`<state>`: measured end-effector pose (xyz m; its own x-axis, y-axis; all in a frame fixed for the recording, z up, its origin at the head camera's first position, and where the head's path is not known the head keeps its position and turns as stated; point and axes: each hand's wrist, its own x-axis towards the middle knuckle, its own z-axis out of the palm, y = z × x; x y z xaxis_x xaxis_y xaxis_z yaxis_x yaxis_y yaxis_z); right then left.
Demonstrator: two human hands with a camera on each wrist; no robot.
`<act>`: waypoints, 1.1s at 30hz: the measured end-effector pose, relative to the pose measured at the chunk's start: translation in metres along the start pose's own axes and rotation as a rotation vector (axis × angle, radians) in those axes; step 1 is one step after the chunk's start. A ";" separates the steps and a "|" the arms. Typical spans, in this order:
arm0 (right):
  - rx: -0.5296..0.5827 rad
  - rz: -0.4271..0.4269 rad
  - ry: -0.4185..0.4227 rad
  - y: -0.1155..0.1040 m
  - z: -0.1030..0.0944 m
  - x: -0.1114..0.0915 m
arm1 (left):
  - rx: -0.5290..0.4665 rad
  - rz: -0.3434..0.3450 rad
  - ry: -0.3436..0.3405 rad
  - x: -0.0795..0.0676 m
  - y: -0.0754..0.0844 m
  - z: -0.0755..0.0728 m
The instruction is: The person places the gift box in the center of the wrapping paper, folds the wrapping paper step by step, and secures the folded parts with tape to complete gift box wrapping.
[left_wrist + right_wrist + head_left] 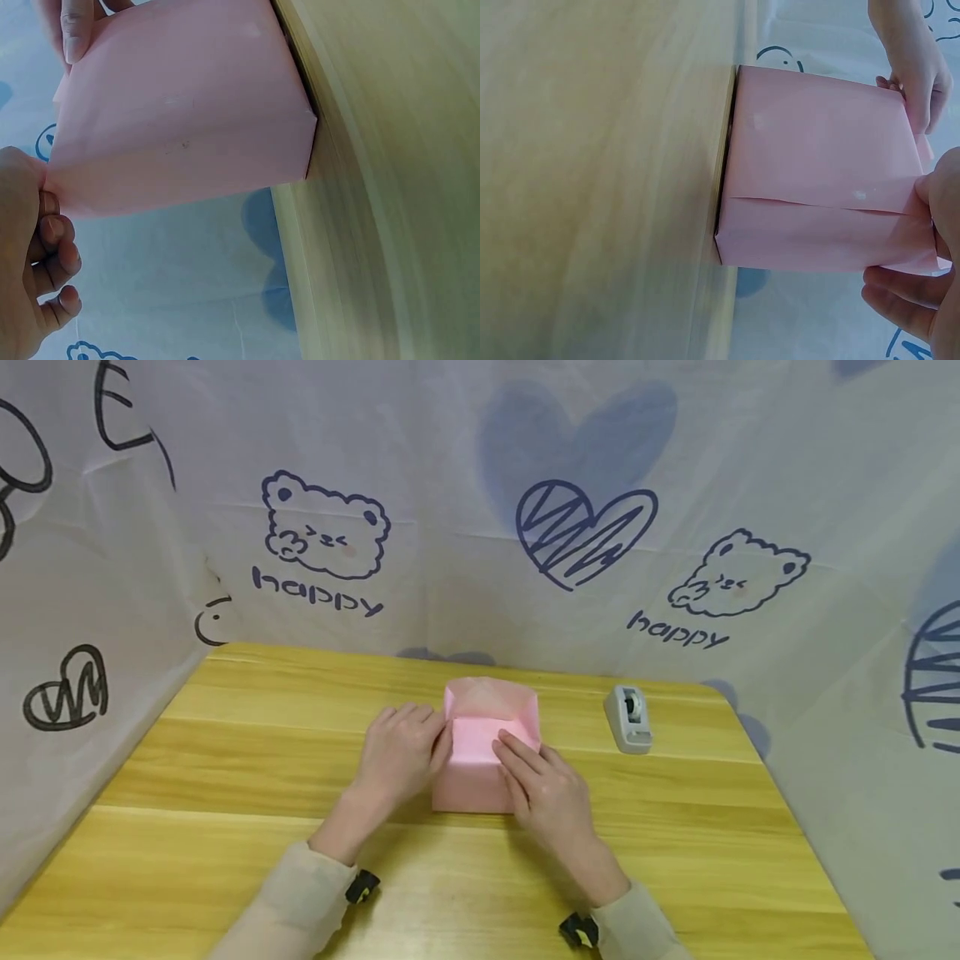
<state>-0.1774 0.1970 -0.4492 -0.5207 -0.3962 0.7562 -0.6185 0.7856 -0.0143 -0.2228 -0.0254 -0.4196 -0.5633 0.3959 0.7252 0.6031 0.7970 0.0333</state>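
A box wrapped in pink paper [474,787] sits on the table, its paper standing up as an unfolded flap [487,697] at the far end. My left hand [401,747] is at the box's upper left edge. In the left wrist view, its thumb and forefinger pinch the paper at a corner, with the other fingers curled. My right hand [551,793] lies over the right side, two fingers stretched flat across the top. The right wrist view has the thumb [924,189] at the upper edge and two fingers [904,296] beside the box.
A white tape dispenser [630,720] stands on the wooden table [247,760], right of the box and farther back. Behind and at both sides hangs a white cloth [450,527] printed with bears and hearts. Each sleeve cuff has a small black device [363,887].
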 end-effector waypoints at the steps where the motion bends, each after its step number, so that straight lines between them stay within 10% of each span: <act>1: 0.002 0.000 -0.003 0.000 0.000 0.000 | 0.001 -0.001 -0.002 0.000 0.000 0.000; 33: 0.020 0.016 -0.030 0.002 0.001 -0.003 | -0.009 -0.066 0.041 0.023 -0.008 -0.004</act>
<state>-0.1773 0.1995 -0.4523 -0.5481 -0.3982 0.7355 -0.6215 0.7824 -0.0396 -0.2389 -0.0246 -0.4003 -0.5787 0.3238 0.7485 0.5707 0.8165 0.0879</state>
